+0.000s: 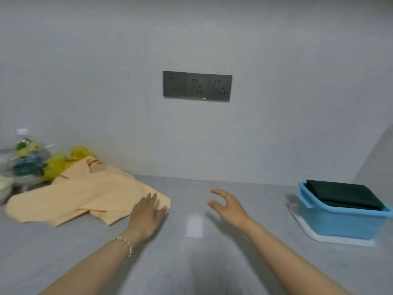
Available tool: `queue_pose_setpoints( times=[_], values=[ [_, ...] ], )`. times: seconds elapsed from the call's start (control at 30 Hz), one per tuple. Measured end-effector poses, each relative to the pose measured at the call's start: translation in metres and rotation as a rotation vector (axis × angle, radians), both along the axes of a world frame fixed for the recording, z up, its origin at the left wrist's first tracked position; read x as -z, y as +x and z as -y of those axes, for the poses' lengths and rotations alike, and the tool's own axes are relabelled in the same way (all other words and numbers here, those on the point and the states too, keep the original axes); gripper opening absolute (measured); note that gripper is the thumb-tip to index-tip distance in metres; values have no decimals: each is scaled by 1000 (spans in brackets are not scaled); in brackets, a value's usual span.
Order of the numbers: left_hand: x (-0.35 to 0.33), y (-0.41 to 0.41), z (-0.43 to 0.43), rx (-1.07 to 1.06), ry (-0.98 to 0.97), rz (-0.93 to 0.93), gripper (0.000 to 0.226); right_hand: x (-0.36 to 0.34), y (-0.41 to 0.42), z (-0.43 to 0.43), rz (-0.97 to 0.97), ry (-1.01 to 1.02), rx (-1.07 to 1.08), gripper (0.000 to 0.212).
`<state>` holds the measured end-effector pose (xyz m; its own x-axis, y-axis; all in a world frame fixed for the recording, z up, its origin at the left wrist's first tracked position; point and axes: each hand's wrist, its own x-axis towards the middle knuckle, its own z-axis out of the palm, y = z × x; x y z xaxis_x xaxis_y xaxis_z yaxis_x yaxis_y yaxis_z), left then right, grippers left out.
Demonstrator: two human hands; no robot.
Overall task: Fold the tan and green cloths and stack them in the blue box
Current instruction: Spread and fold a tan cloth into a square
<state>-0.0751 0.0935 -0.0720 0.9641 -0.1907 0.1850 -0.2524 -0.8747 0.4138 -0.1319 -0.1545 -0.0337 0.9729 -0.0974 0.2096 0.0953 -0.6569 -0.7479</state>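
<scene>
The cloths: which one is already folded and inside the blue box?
The dark green cloth, folded flat in the blue box at the right. The tan cloth lies rumpled on the counter, by the left hand.

text: none legible | bottle label: blurred | socket panel: unmarked

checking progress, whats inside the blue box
A folded green cloth lies in the blue box, tilted, its far edge at the rim. Anything under it is hidden by the cloth and the box wall. The tan cloth is outside, on the counter.
</scene>
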Motion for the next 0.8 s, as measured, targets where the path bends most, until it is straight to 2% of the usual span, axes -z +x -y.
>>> queue_pose_setpoints(
  times=[0.07, 0.17, 0.37, 0.47, 0.53, 0.6, 0.73, 0.8],
  values=[
    [11, 3, -56, -84, 105, -69, 65, 15, 15, -48, -57, -35, -92, 47],
    [24, 4, -93, -62, 200, -185, 65, 36, 27, -96, -110, -112, -180, 51],
    [24, -6, -82, 87, 271, -191, 65, 50, 42, -130, -61, -279, -219, 53],
    [25, -23, -60, 192, 291, -169, 65, 52, 43, -117, -49, -468, -216, 56],
    [25, -34, -44, 270, 278, -134, 62, 56, 39, -102, -98, -556, -209, 55],
    [24, -44, -29, 365, 243, -63, 58, 60, 30, -83, -126, -541, -167, 50],
    [13, -59, -2, 455, 30, 167, 46, 60, 0, -35, -2, -558, -65, 33],
    [9, -58, 5, 427, -10, 204, 50, 56, -20, -11, 21, -590, -9, 28]
  ],
)
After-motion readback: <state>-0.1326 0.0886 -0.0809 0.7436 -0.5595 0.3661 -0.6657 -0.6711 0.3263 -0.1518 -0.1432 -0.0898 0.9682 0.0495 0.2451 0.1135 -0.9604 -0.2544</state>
